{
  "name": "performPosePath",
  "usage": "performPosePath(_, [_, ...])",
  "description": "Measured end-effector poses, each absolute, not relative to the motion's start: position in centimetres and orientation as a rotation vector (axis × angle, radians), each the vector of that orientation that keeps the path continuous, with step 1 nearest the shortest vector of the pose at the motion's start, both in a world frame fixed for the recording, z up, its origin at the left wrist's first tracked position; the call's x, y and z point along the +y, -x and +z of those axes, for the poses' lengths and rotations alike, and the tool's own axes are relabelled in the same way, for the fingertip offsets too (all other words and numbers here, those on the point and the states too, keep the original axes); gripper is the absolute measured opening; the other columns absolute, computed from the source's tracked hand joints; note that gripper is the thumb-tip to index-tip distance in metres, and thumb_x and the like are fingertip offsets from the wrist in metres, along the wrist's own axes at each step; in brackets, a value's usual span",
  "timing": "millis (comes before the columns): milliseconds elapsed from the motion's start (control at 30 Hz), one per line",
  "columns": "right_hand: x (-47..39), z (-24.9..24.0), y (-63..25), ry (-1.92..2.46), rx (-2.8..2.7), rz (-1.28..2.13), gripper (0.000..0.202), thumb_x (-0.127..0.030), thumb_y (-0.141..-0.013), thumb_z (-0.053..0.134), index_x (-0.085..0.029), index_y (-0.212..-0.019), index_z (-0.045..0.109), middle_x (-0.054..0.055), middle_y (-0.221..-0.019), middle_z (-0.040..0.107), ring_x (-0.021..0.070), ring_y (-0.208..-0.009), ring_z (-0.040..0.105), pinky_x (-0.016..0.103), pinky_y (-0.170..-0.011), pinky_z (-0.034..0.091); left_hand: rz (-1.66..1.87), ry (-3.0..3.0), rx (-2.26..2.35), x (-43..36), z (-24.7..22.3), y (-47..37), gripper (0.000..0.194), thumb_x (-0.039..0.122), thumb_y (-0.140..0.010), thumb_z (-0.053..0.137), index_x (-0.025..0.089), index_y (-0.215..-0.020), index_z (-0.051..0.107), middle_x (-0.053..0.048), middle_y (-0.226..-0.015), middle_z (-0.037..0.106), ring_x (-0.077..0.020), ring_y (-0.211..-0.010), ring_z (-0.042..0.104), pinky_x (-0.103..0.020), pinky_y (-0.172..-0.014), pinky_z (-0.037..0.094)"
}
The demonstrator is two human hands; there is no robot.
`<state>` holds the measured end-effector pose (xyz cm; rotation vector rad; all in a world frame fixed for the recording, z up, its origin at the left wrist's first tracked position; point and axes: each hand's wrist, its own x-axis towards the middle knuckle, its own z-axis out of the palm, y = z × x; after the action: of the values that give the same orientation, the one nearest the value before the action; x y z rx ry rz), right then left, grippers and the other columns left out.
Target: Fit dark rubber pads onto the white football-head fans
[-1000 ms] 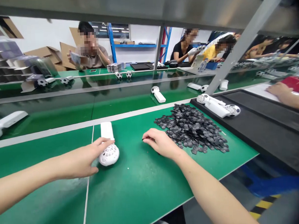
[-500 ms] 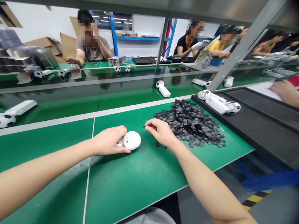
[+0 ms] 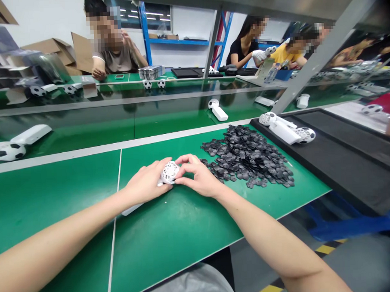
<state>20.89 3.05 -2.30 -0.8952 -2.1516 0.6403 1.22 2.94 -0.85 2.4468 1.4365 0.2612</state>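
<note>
My left hand (image 3: 148, 181) is wrapped round a white device with a round, openwork ball head (image 3: 170, 172); its white handle (image 3: 132, 209) sticks out below the hand over the green table (image 3: 148, 251). At the ball's right side, the fingers of my right hand (image 3: 196, 176) touch its rim, thumb below and fingertips above. Whether a small black piece is between those fingertips is hidden. Just right of my right hand lies a wide heap of small black pieces (image 3: 250, 156).
A black tray (image 3: 334, 157) on the right holds white ball-headed devices (image 3: 286, 131). Across the middle runs a green conveyor belt (image 3: 168, 117) with more devices. A slanted metal post (image 3: 313, 50) rises at right. Several people sit beyond the belt.
My right hand has moved left from beside the heap to the ball. The ball has turned, now showing its openwork side, and the handle has come into view. A hand at far right has withdrawn.
</note>
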Motion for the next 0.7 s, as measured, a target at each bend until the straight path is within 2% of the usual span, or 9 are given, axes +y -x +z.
performPosePath(133, [3.2,-2.7,-20.6,0.871,-2.172,0.638,0.010,-0.027,-0.072,0.067,-0.018,-0.071,0.061,0.005,-0.112,0.049,0.0192,-0.109,0.043,0.037,-0.096,0.032,0.315,-2.429,1.397,3.0,-0.7,-1.1,0.072,0.062,-0.071,0.052,0.025,-0.130,0.032,-0.008,-0.128,0.048,-0.0281,-0.107,0.051,-0.041,-0.085,0.044])
performPosePath(300, [3.1,-2.5,-20.1,0.910,-2.096,0.694,0.013,-0.025,-0.070,0.067,-0.018,-0.071,0.056,0.005,-0.110,0.051,0.0194,-0.109,0.046,0.039,-0.095,0.034,0.361,-2.420,1.382,3.1,-0.7,-1.0,0.067,0.061,-0.074,0.050,0.026,-0.129,0.035,-0.006,-0.127,0.049,-0.0272,-0.106,0.052,-0.039,-0.085,0.044])
performPosePath(367, [3.2,-2.6,-20.0,0.948,-2.030,0.756,0.020,-0.026,-0.067,0.069,-0.019,-0.080,0.054,0.006,-0.115,0.050,0.0206,-0.112,0.045,0.039,-0.093,0.038,0.360,-2.421,1.381,3.2,-0.7,-1.1,0.065,0.059,-0.074,0.051,0.026,-0.127,0.036,-0.006,-0.126,0.050,-0.0277,-0.106,0.052,-0.038,-0.083,0.044])
performPosePath(467, [3.5,-3.1,-20.0,1.009,-1.935,0.930,0.050,-0.029,-0.064,0.071,-0.021,-0.108,0.047,0.010,-0.124,0.048,0.0212,-0.114,0.047,0.038,-0.090,0.042,0.350,-2.396,1.382,3.1,-0.5,-1.2,0.061,0.056,-0.073,0.053,0.027,-0.125,0.038,-0.004,-0.124,0.052,-0.0269,-0.104,0.054,-0.037,-0.081,0.045])
performPosePath(533, [3.5,-3.4,-20.0,1.016,-1.911,1.036,0.063,-0.029,-0.065,0.070,-0.021,-0.119,0.040,0.011,-0.125,0.048,0.0209,-0.113,0.049,0.037,-0.092,0.042,0.356,-2.363,1.414,3.0,-0.5,-1.3,0.061,0.055,-0.073,0.054,0.027,-0.125,0.038,-0.003,-0.124,0.052,-0.0265,-0.103,0.054,-0.037,-0.080,0.045])
performPosePath(700, [3.1,-3.5,-19.5,1.022,-1.912,0.995,0.052,-0.024,-0.067,0.067,-0.021,-0.114,0.044,0.007,-0.116,0.055,0.0192,-0.106,0.053,0.036,-0.091,0.043,0.393,-2.309,1.457,2.8,-0.7,-1.7,0.062,0.056,-0.073,0.052,0.025,-0.125,0.039,-0.006,-0.122,0.052,-0.0273,-0.105,0.052,-0.037,-0.081,0.044])
